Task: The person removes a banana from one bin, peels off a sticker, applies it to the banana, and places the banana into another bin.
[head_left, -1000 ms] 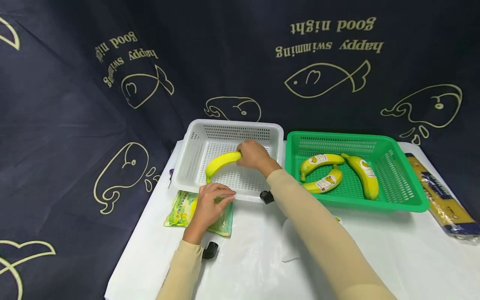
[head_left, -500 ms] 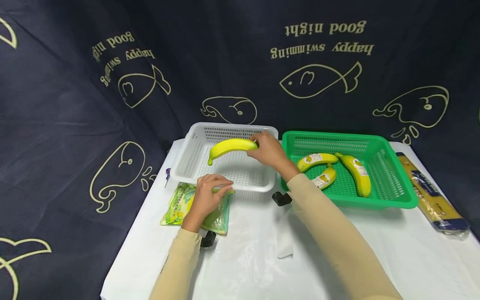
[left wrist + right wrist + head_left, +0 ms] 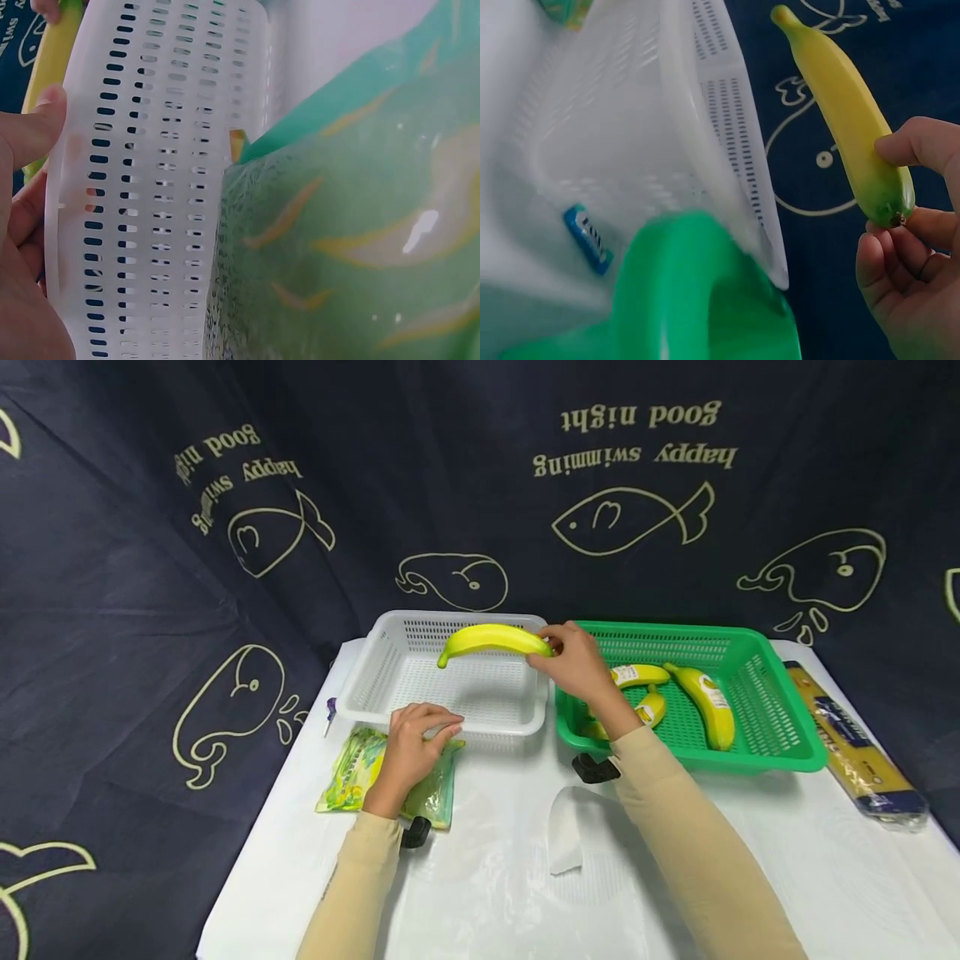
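Note:
My right hand (image 3: 577, 664) pinches the blunt, greenish end of a yellow banana (image 3: 491, 637) between thumb and fingers. The banana is raised over the white basket, its stem pointing left; the right wrist view shows the banana (image 3: 840, 112) against the dark cloth. With thumb and fingers on either side of the near rim, my left hand (image 3: 412, 743) holds the white plastic basket (image 3: 495, 727); the left wrist view shows its slotted wall (image 3: 142, 195) close up. To the right, the green basket (image 3: 697, 758) holds labelled bananas (image 3: 712, 706), partly hidden by my right forearm.
A green and yellow plastic packet (image 3: 352, 772) lies under my left wrist. White paper (image 3: 564, 835) lies on the table, and a long yellow and blue package (image 3: 855, 739) stretches along the right edge. A small blue lettered item (image 3: 587, 238) lies near the baskets. Dark printed cloth (image 3: 450, 485) hangs behind.
My right hand has lifted the banana up from inside the white basket and carried it rightward toward the green basket. The left hand keeps its hold on the rim.

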